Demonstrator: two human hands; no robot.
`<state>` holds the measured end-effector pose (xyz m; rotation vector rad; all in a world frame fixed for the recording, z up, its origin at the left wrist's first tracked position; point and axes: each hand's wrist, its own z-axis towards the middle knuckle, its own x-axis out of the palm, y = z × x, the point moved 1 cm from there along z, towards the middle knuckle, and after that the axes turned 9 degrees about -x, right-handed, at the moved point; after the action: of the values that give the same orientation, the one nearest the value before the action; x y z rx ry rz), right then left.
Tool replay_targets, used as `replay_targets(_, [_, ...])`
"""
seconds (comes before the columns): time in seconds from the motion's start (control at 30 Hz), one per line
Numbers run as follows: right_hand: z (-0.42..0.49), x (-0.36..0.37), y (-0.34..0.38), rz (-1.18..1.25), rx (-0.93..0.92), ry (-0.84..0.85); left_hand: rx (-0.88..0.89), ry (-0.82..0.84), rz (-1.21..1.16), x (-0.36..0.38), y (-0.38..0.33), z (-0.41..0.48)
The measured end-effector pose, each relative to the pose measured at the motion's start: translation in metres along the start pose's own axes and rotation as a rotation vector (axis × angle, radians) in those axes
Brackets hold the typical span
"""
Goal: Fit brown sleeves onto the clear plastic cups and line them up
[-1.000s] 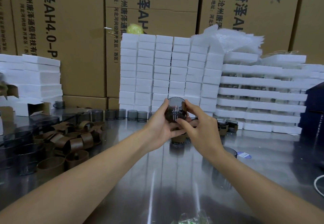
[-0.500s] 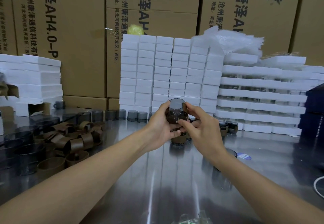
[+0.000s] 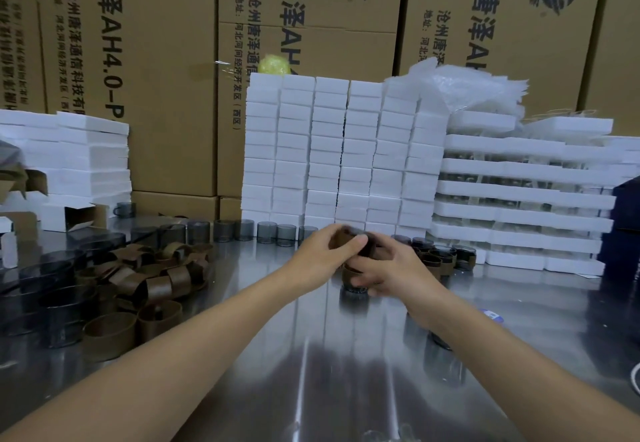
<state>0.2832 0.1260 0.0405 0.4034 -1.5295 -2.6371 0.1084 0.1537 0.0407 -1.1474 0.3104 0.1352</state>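
Steel is what you are working on: a brushed metal table, shiny enough to throw back streaks of light. At its far side stands a tall white box stack, several columns wide. Behind that, a wall of brown cartons printed with dark lettering fills the back of the room.

Just in front of the foot of the white box stack, your left hand is wrapped round a sleeved cup, with the thumb across its brown band, holding it off the table. Your right hand meets it from the other side with curled fingers on the same cup. Motion blur hides exactly how its lower fingers lie. Directly beneath the hands, a second sleeved cup stands on the table.

To the right of your hands, along the stack's foot, finished cups with brown bands stand in a short line. To the left, along the same foot, a row of bare cups runs leftward. Further left of the stack lies a loose heap of brown sleeves, with more dark clear cups beyond it. To the right of the stack, white foam trays are piled in layers, with crumpled plastic bags on top. A yellow-green round thing shows above the stack's upper left corner.
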Motion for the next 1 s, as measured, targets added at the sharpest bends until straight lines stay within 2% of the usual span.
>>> replay_targets(0.1, [0.001,-0.004,-0.015,-0.119,0.072,0.084,-0.104,0.16,0.1,-0.015,0.02,0.005])
replay_targets(0.2, [0.003,-0.004,-0.03,-0.262,0.155,0.15,-0.168,0.233,0.252,-0.022,0.035,0.003])
replay_targets(0.33, [0.006,-0.006,-0.043,-0.364,0.223,0.2,-0.199,0.319,0.31,-0.021,0.044,0.002])
replay_targets(0.4, [0.007,-0.008,-0.043,-0.482,0.184,0.194,-0.201,0.335,0.332,-0.021,0.043,0.001])
replay_targets(0.47, [0.007,-0.008,-0.041,-0.686,0.058,0.195,-0.237,0.367,0.357,-0.023,0.042,0.0])
replay_targets(0.6, [0.007,-0.001,-0.034,-1.017,-0.106,0.302,-0.303,0.458,0.369,-0.026,0.039,0.001])
replay_targets(0.67, [0.005,0.002,-0.031,-1.107,-0.091,0.303,-0.309,0.433,0.351,-0.026,0.043,0.003])
replay_targets(0.73, [0.005,0.001,-0.029,-1.14,-0.083,0.277,-0.299,0.301,0.362,-0.022,0.047,0.004])
replay_targets(0.83, [0.007,-0.005,-0.026,-1.158,-0.101,0.252,-0.114,0.097,0.542,-0.01,0.057,0.001])
replay_targets(0.93, [0.008,-0.012,-0.026,-1.164,-0.121,0.236,0.04,0.071,0.768,0.007,0.066,0.002])
replay_targets(1.0, [0.008,-0.017,-0.025,-1.2,-0.126,0.226,0.049,0.058,0.818,0.013,0.069,0.008])
